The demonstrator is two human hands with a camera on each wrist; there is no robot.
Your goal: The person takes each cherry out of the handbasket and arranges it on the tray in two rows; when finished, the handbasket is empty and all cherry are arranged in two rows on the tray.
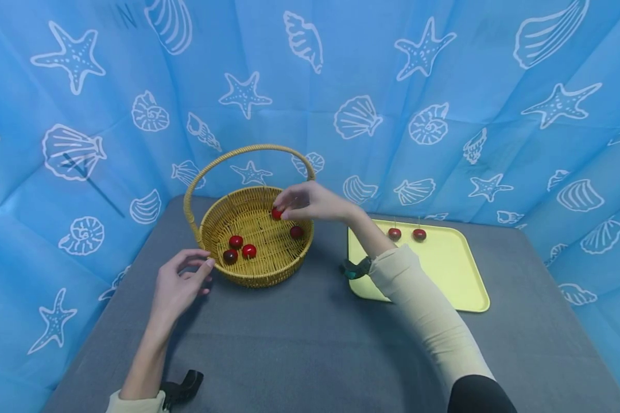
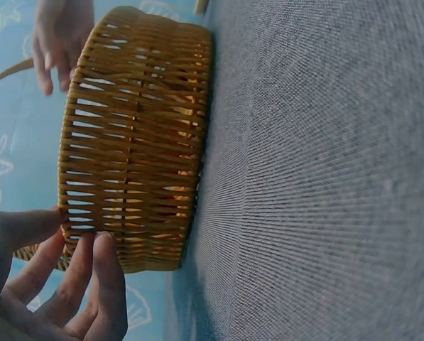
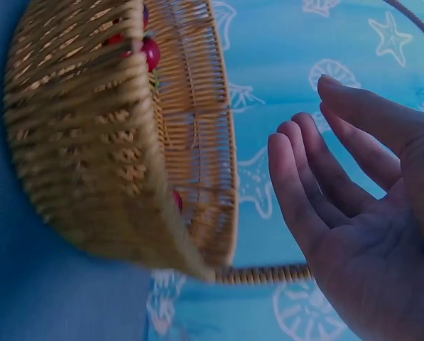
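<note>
Your wicker basket [image 1: 260,280] stands left of centre on the grey table [image 1: 299,350]. Only the head view shows all five cherries [image 1: 249,251] in it, one seemingly at your right fingertips; the right wrist view shows that right hand [image 1: 310,201] empty, fingers loosely bent and parted. The left wrist view shows your left hand [image 1: 175,287] pinching the rim [image 2: 64,167]. The weave is golden-brown beneath a tall arched handle [image 1: 253,147]; the cherries are glossy red. Your right sleeve [image 1: 434,321] partly covers the yellow tray [image 1: 452,261], right, with two stemmed cherries [image 1: 419,234] at its far side.
</note>
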